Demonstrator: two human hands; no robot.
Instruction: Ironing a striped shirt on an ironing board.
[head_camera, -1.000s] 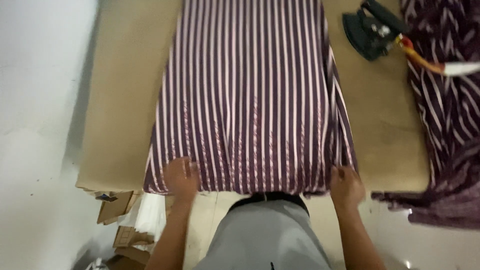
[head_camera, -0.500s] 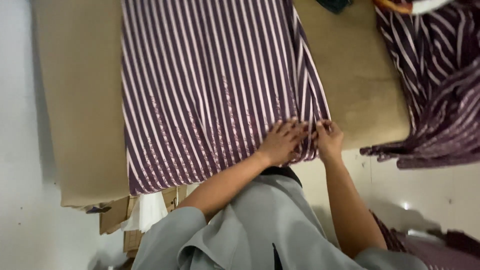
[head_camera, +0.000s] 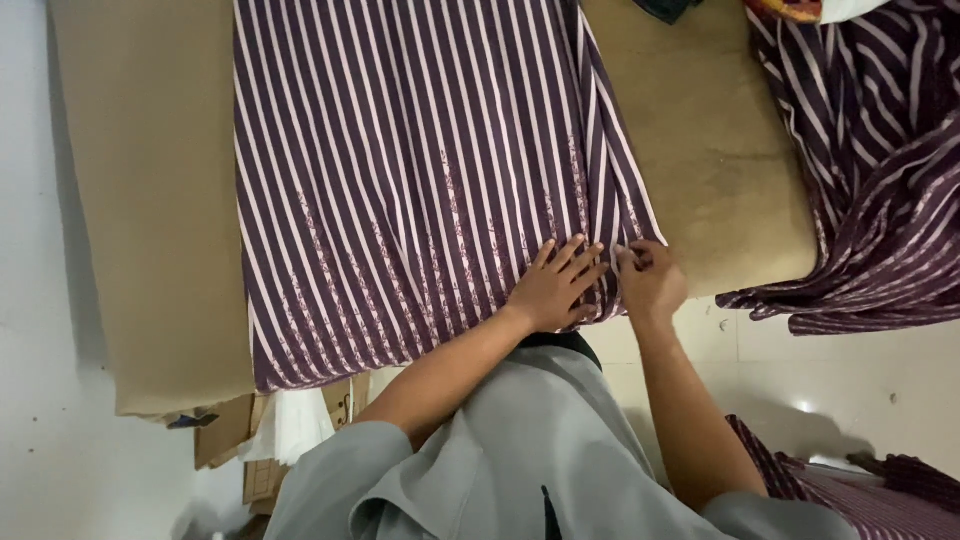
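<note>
While cloth hides its fingertips, right hand (head_camera: 650, 285) pinching striped fabric (head_camera: 420, 170); left hand (head_camera: 555, 285) flat, open.

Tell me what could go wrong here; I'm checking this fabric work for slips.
The striped cloth hangs a little past the near edge of the padded table, so a tug could slide it off. The left hand presses flat while the right hand pinches the corner, which may skew the stripes or crease the edge. The heaped fabric at the right could snag.
</note>
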